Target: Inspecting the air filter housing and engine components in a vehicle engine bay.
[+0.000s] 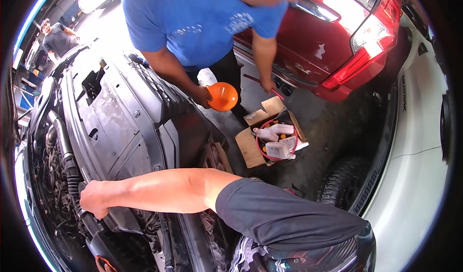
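My right arm, in a dark short sleeve, stretches left across the open engine bay. My right hand is closed beside the black ribbed air hose; a bit of something dark shows by its fingers, too hidden to name. At the lower left edge only the fingertips of my left hand come into view. An orange loop curves round them, and whether they grip it cannot be made out. Below my right hand lies a black plastic engine part.
Across the car's front, a person in a blue shirt holds an orange funnel and a thin red tube. An open cardboard box with several bottles stands on the floor. Red and white vehicles flank it; another person stands far left.
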Demonstrator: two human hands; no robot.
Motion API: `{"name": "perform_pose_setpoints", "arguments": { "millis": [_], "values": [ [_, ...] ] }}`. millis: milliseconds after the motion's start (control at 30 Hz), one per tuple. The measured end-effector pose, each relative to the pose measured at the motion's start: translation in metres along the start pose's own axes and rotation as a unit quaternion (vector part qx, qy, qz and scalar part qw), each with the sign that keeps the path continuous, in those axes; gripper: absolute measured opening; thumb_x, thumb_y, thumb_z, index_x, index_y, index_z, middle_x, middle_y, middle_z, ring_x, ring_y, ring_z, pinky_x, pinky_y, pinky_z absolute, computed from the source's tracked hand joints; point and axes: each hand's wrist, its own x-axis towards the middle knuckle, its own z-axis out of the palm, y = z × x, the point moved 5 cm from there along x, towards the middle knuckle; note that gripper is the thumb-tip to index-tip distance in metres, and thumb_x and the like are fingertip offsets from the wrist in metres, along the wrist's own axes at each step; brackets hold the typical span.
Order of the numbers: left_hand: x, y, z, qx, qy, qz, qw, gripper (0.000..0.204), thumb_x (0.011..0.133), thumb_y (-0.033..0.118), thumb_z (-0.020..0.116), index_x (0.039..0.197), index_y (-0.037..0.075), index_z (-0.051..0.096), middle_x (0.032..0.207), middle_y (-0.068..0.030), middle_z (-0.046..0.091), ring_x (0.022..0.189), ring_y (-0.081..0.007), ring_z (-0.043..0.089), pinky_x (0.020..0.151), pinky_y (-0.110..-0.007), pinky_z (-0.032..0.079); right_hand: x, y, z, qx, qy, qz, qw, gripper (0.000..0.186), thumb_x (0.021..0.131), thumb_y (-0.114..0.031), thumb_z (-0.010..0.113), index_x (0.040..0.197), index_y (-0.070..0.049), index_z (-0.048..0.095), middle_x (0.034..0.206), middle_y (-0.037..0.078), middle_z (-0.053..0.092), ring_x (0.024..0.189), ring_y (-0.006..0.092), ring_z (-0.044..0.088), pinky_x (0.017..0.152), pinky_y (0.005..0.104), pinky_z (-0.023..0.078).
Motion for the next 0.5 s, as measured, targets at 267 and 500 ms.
{"name": "perform_pose_setpoints", "arguments": {
  "millis": [267,500],
  "values": [
    [-0.001,0.018,0.003,0.032,0.011,0.036,0.999,0.060,0.102,0.044,0.051,0.142,-0.001,0.050,0.137,-0.0230,0.056,0.121,-0.0370,0.056,0.102,-0.043,0.042,-0.003,0.005,-0.009,-0.005,-0.012,-0.005,1.000,0.027,0.063,-0.014,0.068,0.087,-0.005,0.077,0.088,0.014,0.074,0.084,0.0324,0.071,0.072,0.0431,0.056],
    [0.008,-0.015,0.013,0.014,0.011,0.048,0.999,0.049,0.101,0.028,0.049,0.143,0.002,0.049,0.145,-0.0207,0.050,0.136,-0.0350,0.046,0.114,-0.040,0.032,-0.015,0.009,-0.007,0.033,-0.030,0.005,0.999,0.031,0.076,-0.026,0.073,0.099,-0.005,0.073,0.096,0.016,0.072,0.098,0.0349,0.070,0.082,0.0473,0.056]
  ]
}}
